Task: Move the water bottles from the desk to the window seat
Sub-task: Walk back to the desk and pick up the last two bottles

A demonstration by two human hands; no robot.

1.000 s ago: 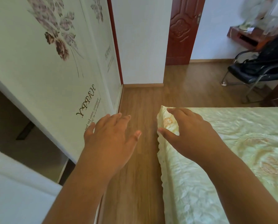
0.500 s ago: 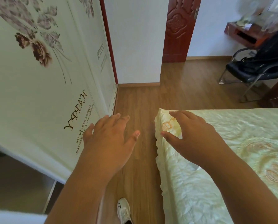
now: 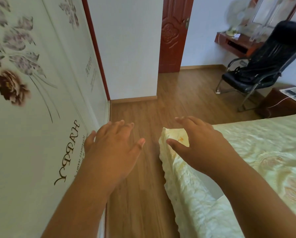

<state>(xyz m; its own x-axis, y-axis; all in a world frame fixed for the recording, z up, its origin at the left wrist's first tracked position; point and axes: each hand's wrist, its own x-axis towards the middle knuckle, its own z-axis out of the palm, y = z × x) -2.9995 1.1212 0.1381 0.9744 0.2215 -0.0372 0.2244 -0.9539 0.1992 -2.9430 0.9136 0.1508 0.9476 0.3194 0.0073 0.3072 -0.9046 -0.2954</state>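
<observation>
Blurred desk (image 3: 236,42) clutter is unreadable behind the chair (image 3: 264,66); left hand (image 3: 113,150) and right hand (image 3: 200,145) spread, empty.

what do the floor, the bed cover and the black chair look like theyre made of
Floor: wood or wood-look laminate, by the plank seams and grain, with a low sheen.
Bed cover: quilted fabric, pale green-cream and slightly glossy, perhaps satin, wrinkled with stitched patterns.
Black chair: shiny black upholstery, likely leather or vinyl, on a bent metal tube frame that looks chromed.
</observation>
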